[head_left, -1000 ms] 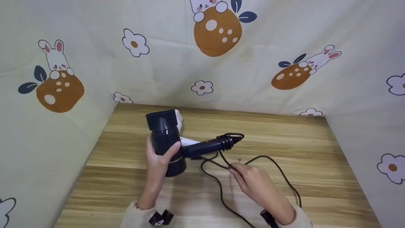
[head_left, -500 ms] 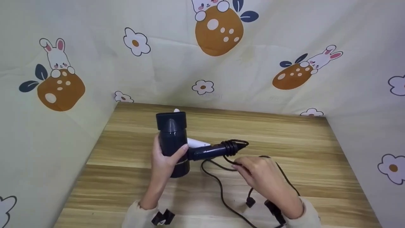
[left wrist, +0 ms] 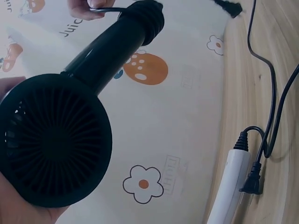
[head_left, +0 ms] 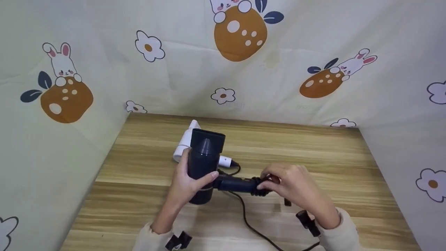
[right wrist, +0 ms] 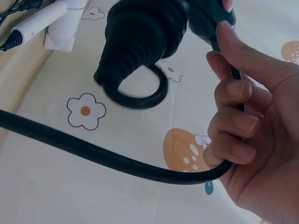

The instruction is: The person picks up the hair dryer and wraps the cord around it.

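While my right grip pinches the cord, my left grip grasps the black dryer above the desk. Pulling too hard could, I think, slide the coils off the handle; slack in the cord might snag the white dryer. The left wrist view shows me the black dryer's grille, which the head view misses.
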The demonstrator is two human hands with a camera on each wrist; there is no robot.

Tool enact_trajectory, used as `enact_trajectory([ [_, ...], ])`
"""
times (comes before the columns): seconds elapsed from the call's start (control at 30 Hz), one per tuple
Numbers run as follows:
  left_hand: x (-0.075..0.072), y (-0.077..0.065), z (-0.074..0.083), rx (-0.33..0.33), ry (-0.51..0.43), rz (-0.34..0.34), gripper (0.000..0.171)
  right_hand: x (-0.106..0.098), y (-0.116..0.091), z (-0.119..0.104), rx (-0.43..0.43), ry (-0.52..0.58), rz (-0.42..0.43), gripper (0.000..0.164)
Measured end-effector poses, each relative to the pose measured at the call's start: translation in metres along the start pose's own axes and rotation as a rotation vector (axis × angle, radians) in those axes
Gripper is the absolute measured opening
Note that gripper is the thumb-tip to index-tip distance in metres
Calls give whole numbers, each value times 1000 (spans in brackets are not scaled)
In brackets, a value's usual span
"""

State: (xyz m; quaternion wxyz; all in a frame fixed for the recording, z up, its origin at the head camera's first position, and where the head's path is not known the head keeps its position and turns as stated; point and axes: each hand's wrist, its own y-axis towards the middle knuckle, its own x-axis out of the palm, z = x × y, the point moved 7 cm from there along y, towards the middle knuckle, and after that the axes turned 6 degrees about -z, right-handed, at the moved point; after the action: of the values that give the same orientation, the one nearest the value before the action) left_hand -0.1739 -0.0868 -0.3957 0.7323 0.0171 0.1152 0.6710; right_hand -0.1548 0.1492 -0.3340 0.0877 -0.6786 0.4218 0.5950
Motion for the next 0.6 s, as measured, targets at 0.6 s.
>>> enact_trajectory([
  [0.6,3,-9,22,109,-210,-136,63,33,3,41,2,918,-289,8],
])
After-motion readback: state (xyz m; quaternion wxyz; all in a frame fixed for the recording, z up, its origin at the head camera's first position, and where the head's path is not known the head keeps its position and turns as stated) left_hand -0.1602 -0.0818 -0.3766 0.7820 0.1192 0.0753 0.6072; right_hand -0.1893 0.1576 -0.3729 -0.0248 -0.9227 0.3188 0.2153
